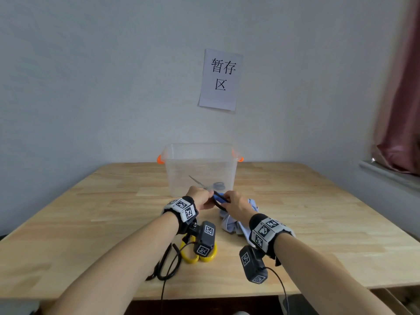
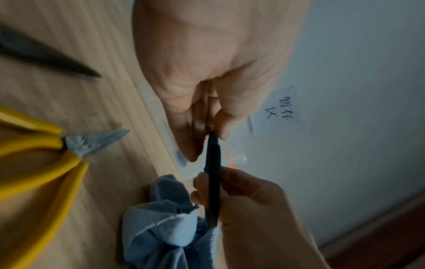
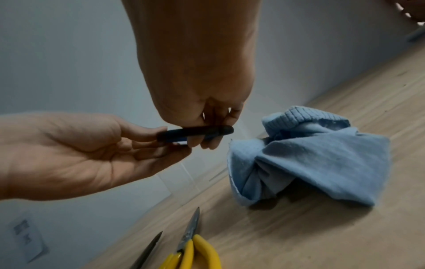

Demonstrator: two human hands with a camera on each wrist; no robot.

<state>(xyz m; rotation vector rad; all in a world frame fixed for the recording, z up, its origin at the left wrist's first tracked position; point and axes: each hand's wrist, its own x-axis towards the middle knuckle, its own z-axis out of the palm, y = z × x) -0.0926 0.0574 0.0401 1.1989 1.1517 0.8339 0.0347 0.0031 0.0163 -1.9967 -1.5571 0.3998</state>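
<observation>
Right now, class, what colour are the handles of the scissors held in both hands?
Blue and black. The scissors show it best in the head view.

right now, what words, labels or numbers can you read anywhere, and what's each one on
"暂存区": printed on the paper on the wall.
wrist bands: square code patterns only, no words or numbers.
blue scissors and bin: no text to be seen.

Head camera looks down across the table [image 1: 318, 212]; wrist cameras — close in (facing each other) — share the blue scissors [image 2: 212, 163].
</observation>
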